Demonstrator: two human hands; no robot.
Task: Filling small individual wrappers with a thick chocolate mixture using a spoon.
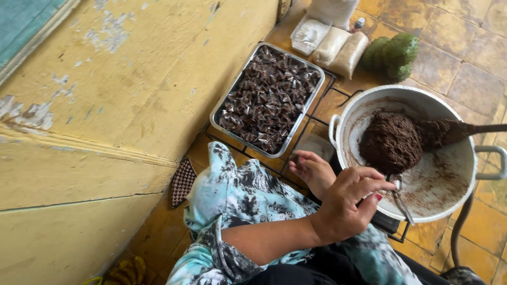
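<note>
Over enamel pot (343, 124), left hand (346, 203) fingers pinching metal spoon (402, 203), crumbly brown mound (390, 141)

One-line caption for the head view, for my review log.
A hand holds a spoon at the rim of a pot of dark brown paste, beside a tray of wrapped pieces.

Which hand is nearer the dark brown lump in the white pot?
Only one hand shows; which side cannot be told. It holds a metal spoon at the pot rim, just below the lump. The other is out of view.

tiled floor (465, 68) bears wire rack (317, 113), white bags (340, 50), green bundles (393, 53).
</note>
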